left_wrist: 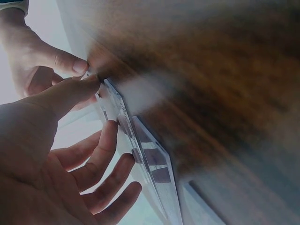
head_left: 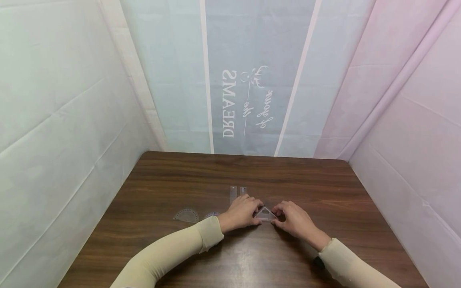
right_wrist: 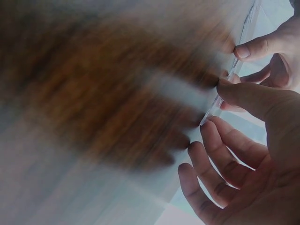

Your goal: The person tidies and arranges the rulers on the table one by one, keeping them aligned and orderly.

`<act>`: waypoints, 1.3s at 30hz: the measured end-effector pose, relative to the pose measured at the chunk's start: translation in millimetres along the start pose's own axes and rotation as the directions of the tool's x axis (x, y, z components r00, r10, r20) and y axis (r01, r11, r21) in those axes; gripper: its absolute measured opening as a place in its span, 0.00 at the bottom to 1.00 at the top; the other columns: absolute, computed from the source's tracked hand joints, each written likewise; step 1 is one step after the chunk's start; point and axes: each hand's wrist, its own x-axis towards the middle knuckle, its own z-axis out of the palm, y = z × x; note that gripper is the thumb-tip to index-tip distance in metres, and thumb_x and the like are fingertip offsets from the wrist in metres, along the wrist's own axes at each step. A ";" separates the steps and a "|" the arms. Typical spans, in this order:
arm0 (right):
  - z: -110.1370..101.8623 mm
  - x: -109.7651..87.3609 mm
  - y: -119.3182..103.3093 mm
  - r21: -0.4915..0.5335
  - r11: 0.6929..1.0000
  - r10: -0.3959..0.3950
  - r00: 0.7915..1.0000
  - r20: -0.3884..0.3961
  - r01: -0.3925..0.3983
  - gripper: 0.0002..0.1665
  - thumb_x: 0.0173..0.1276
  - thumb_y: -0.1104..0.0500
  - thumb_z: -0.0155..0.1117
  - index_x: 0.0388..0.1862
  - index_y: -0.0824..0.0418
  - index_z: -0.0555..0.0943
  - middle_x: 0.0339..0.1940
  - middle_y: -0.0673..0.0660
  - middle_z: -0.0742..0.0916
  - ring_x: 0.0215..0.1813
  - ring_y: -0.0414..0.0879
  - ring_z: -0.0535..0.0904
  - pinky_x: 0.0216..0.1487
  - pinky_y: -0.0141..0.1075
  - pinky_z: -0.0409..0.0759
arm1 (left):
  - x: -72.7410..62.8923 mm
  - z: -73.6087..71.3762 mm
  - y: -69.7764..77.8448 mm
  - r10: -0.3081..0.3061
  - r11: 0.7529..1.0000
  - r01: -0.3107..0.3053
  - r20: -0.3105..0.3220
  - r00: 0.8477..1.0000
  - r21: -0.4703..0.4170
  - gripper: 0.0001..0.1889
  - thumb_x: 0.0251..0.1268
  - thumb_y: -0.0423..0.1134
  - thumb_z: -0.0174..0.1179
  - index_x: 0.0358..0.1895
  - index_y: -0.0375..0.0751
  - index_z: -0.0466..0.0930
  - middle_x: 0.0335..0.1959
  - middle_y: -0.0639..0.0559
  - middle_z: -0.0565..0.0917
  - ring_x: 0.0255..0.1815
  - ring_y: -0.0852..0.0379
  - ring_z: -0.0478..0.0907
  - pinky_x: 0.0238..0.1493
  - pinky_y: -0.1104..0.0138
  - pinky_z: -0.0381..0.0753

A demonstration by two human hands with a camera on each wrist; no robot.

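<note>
A small clear set square (head_left: 265, 218) lies at the table's middle, its point facing away from me. My left hand (head_left: 242, 212) holds its left corner between thumb and fingers. At the opposite corner my right hand (head_left: 295, 219) pinches it the same way, thumb on the near side. The right wrist view has the set square edge-on as a thin clear strip (right_wrist: 211, 108) close to the tabletop, by the right fingertips. In the left wrist view, clear plastic pieces (left_wrist: 159, 176) lie just past the left fingers.
Two narrow clear rulers (head_left: 233, 193) lie side by side beyond the left hand, partly hidden by it. Left of that hand are a clear protractor (head_left: 187, 216) and a second, bluish protractor (head_left: 211, 215), partly covered by the sleeve. Fabric walls (head_left: 252, 48) surround the wooden table (head_left: 173, 176).
</note>
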 end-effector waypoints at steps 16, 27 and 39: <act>0.0 0.6 -1.9 -0.006 1.000 -0.001 1.000 -0.009 0.001 0.14 0.62 0.55 0.85 0.44 0.55 0.89 0.37 0.46 0.84 0.41 0.42 0.78 0.44 0.43 0.81 | -1.2 -1.5 -1.1 -0.003 1.000 0.003 0.012 1.000 -0.005 0.28 0.63 0.60 0.76 0.63 0.55 0.85 0.42 0.65 0.84 0.46 0.61 0.77 0.47 0.67 0.76; -0.6 1.4 -1.1 -0.006 1.000 -0.001 1.000 -0.016 0.001 0.14 0.62 0.55 0.85 0.44 0.54 0.89 0.36 0.45 0.84 0.40 0.40 0.77 0.43 0.42 0.80 | -1.5 -2.5 -1.8 -0.005 1.000 0.005 0.013 1.000 -0.025 0.28 0.65 0.60 0.76 0.64 0.54 0.84 0.43 0.64 0.84 0.45 0.61 0.75 0.45 0.68 0.75; -2.0 3.6 0.3 0.068 0.997 0.033 0.999 0.011 -0.034 0.14 0.70 0.48 0.79 0.47 0.53 0.89 0.39 0.45 0.86 0.43 0.42 0.82 0.45 0.45 0.84 | -4.3 -11.1 -13.7 0.009 0.988 -0.013 -0.028 1.000 -0.154 0.23 0.69 0.58 0.73 0.60 0.51 0.86 0.45 0.61 0.86 0.45 0.64 0.80 0.47 0.69 0.79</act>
